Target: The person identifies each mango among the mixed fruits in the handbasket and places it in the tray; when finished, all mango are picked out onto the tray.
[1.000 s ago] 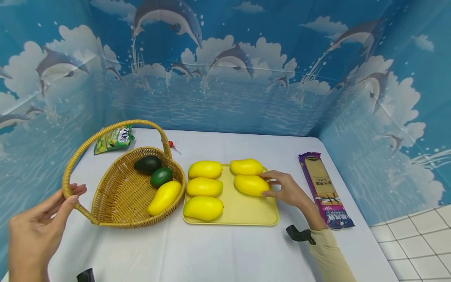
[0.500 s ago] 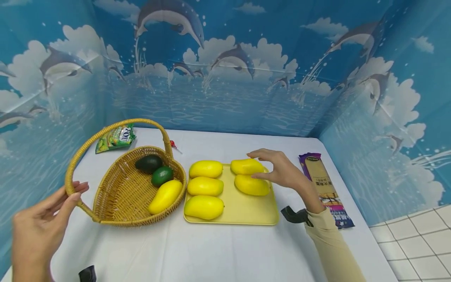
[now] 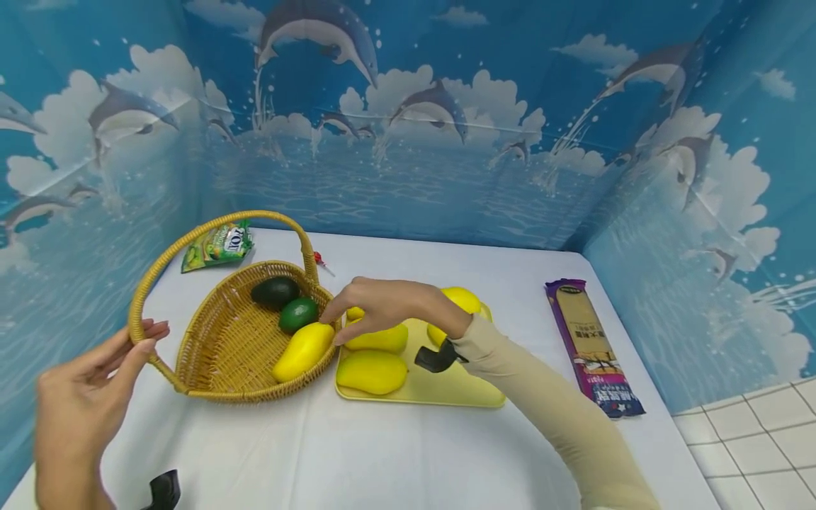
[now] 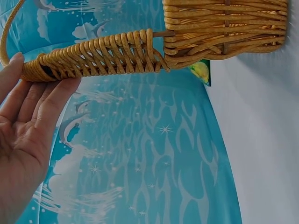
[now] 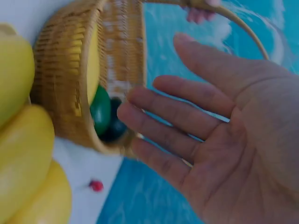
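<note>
My left hand [image 3: 89, 397] holds the arched handle [image 4: 93, 58] of a wicker basket [image 3: 245, 347], thumb on one side and fingers on the other. Inside the basket lie a yellow mango [image 3: 304, 352], a green avocado [image 3: 298, 315] and a darker avocado [image 3: 275, 292]. Over the basket's right rim hovers my right hand [image 3: 379, 303], near that mango. In the right wrist view its fingers [image 5: 173, 109] are extended and nothing is between them. Several mangoes [image 3: 372, 372] lie on a yellow tray [image 3: 446, 393]; my right hand and forearm partly cover them.
Behind the basket lies a green snack packet [image 3: 219, 246], with a red lollipop [image 3: 319, 259] to its right. A purple-and-tan pasta packet [image 3: 593, 340] lies at the table's right side. Dolphin-printed curtains [image 3: 408, 177] surround the white table.
My right hand has left the mangoes on the tray's right side and moved left to the basket's rim. The left hand still holds the handle.
</note>
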### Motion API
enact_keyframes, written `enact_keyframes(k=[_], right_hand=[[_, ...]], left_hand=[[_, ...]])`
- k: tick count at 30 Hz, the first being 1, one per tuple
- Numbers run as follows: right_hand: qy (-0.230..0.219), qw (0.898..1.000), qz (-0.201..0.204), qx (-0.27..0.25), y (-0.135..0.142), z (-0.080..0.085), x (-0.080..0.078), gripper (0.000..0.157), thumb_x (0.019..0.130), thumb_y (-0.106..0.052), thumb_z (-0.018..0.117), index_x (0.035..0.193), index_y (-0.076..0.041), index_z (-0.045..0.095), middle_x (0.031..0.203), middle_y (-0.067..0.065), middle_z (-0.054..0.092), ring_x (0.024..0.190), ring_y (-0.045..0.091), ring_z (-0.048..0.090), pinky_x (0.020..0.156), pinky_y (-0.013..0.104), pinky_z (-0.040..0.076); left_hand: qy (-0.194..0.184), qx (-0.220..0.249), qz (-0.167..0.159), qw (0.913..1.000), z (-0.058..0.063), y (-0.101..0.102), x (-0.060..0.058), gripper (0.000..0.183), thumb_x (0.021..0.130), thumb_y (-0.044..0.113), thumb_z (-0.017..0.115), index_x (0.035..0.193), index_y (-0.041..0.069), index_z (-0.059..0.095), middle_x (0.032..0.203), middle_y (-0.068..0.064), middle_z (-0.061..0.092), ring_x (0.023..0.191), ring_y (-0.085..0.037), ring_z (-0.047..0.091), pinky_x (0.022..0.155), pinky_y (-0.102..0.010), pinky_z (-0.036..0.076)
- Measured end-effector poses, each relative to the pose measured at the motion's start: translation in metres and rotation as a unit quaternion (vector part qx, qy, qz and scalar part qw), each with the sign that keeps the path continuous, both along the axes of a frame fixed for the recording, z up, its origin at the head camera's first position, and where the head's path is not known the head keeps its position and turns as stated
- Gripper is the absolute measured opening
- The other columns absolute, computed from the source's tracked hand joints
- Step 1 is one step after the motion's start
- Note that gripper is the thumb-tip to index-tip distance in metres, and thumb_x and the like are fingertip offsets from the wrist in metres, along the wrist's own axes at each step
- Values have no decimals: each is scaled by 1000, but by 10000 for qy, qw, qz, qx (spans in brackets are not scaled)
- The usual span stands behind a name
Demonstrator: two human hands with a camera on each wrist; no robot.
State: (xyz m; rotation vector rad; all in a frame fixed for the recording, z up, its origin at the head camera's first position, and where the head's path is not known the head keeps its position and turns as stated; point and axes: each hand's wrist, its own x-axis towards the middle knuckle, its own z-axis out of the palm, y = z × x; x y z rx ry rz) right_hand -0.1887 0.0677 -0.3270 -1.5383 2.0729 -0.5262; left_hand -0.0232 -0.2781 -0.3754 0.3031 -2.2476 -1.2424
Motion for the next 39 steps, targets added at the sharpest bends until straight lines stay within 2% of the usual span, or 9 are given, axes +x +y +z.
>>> enact_keyframes(k=[4,7,11,14,20,25,29,34,39], right_hand=[[219,9958,136,880,-45,-16,8,37,110,-21,66,141,-3,70,140,10,72,124,21,68,108,28,54],[386,9898,212,1357,-69,-27,16,40,112,-27,63,146,-8,68,151,5,65,133,14,62,111,20,49],[280,9910,532,1194,-94,-33,15,47,114,-27,57,157,-9,56,171,8,42,159,15,36,124,18,32],[287,9941,580,871,-107,-31,6,51,114,-25,58,162,-8,49,173,10,38,161,17,33,125,17,29],[587,9946,279,810,-119,-26,-19,61,106,-23,73,161,-9,50,167,3,49,154,16,43,122,18,33],[143,9955,183,924,-123,-39,-31,68,97,-17,84,157,-6,55,162,6,55,147,20,52,116,19,42],[-111,9935,62,1129,-130,-50,-34,71,93,-19,89,155,-7,58,156,4,60,139,15,58,109,16,47],[-258,9888,-97,1464,-141,-55,-32,73,89,-20,92,154,-9,61,144,0,68,125,8,63,97,10,49],[-370,9842,-82,1729,-147,-57,-33,66,87,-20,93,147,-12,68,131,-4,73,116,6,66,93,11,51]], left_hand=[[-73,-11,45,10000,-1,0,-1,36,99,11,80,135,16,77,114,13,80,111,10,68,93,-5,50],[-219,-100,112,9996,-2,-1,-1,37,100,15,79,136,19,76,117,10,80,112,12,66,94,-5,49],[-335,-159,183,9991,-2,-3,-2,37,101,16,78,138,21,75,121,6,80,115,12,65,95,-5,49],[-374,-151,213,9990,-2,-3,-2,38,102,16,78,139,21,74,122,5,80,116,11,65,96,-6,49],[-392,-184,216,9988,-2,-1,-2,38,102,18,78,139,22,74,123,3,80,116,11,65,95,-5,49],[-312,-135,164,9993,-2,-1,-3,37,102,16,78,139,20,75,122,6,80,115,12,65,95,-5,49],[-223,-75,90,9997,-2,-2,-3,37,102,14,78,138,19,75,121,7,80,115,11,66,94,-5,50],[-203,-99,73,9997,-3,-2,-3,37,101,15,78,138,18,75,119,8,80,113,11,67,93,-5,50],[-311,-117,136,9994,-2,-1,-2,37,102,17,77,139,20,75,122,3,80,114,11,66,95,-6,50]])
